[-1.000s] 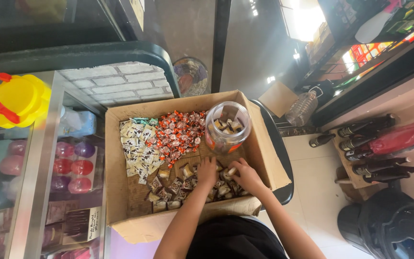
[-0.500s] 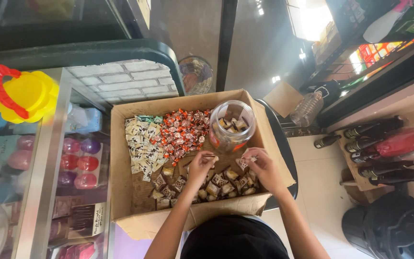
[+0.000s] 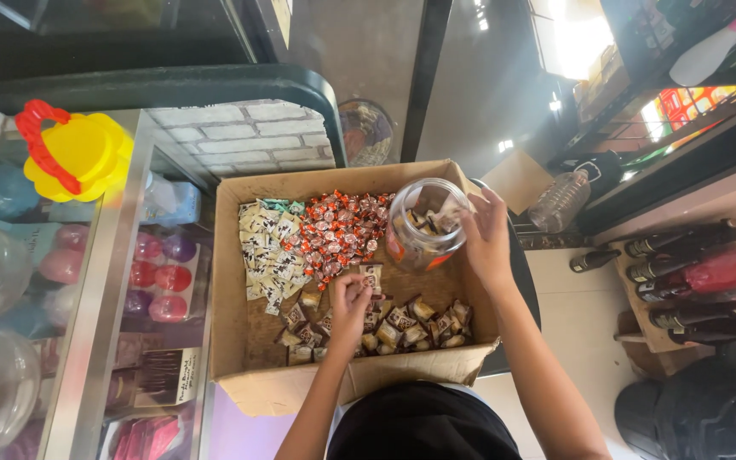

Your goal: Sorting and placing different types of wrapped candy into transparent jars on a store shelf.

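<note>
A cardboard box (image 3: 240,358) sits in front of me with three heaps of wrapped candies. Cream-and-black ones (image 3: 267,254) lie at the left, red-and-orange ones (image 3: 338,232) in the middle, brown ones (image 3: 402,322) along the near side. A clear round jar (image 3: 426,223), partly filled with brown candies, stands in the box's far right corner. My right hand (image 3: 485,237) is at the jar's mouth, fingers over the rim. My left hand (image 3: 349,302) is closed on brown candies picked from the near heap.
A glass display case (image 3: 87,281) with coloured balls and packets runs along the left, a yellow toy (image 3: 74,153) on top. Dark bottles (image 3: 683,255) and a clear plastic bottle (image 3: 560,200) lie on the floor at right. A black bin (image 3: 709,409) stands at the lower right.
My right hand has risen from the brown candy heap to the jar's mouth. My left hand has stayed low in the brown heap, closing on candies.
</note>
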